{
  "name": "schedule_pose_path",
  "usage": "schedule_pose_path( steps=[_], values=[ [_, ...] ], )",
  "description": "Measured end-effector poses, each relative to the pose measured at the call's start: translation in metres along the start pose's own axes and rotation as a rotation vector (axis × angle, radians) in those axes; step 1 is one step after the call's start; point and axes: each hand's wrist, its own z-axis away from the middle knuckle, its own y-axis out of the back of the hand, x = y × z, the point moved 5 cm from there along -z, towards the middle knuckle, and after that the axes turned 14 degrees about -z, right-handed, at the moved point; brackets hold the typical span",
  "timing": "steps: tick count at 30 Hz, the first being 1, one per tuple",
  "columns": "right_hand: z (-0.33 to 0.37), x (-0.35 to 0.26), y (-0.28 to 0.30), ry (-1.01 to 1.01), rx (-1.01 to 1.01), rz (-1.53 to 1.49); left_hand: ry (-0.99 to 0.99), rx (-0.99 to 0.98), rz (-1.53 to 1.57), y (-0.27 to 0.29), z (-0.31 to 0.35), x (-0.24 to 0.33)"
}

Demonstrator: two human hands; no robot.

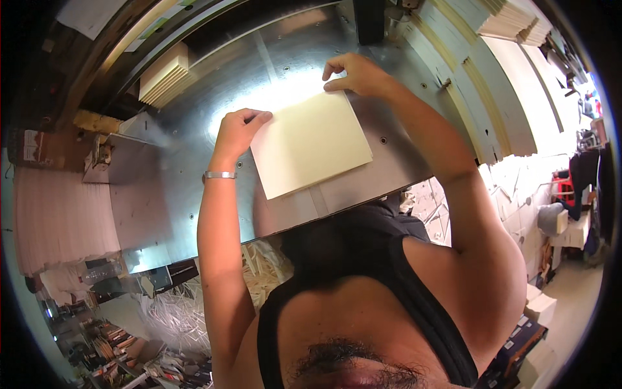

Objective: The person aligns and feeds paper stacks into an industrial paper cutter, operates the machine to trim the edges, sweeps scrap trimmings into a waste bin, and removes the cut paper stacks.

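A thin stack of cream sheets (311, 146) lies slightly turned on a shiny metal table (149, 214). At its far left corner my left hand (241, 133) is closed, the thumb over the top and the fingers curled at the edge. My right hand (359, 74) reaches round to the far right corner, with thumb and bent forefinger closing on the edge there. The near edge of the sheets shows slightly offset layers at the right. A bright glare on the metal lies just beyond the paper, between the two hands.
A stack of cream paper blocks (165, 76) stands at the far left. Tall piles of pale sheets (52, 217) rise at the left, and more paper stacks (505, 97) are on the right. Shredded paper strips (184, 318) lie below the table's near edge.
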Motion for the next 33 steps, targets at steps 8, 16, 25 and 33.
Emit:
schedule_pose_path(
  steps=[8, 16, 25, 33],
  values=[
    [0.095, -0.073, -0.021, 0.495, 0.129, 0.077, 0.010, 0.010, -0.050, -0.003, 0.002, 0.003],
    [0.159, -0.081, -0.078, 0.598, 0.032, 0.346, 0.033, -0.095, 0.160, -0.014, -0.004, -0.005],
    [0.134, -0.085, -0.086, 0.679, 0.120, 0.467, 0.044, -0.101, 0.155, -0.005, -0.018, -0.011],
    [0.076, -0.094, -0.108, 0.779, 0.055, 0.628, 0.004, 0.720, 0.598, 0.026, -0.030, -0.063]
  ],
)
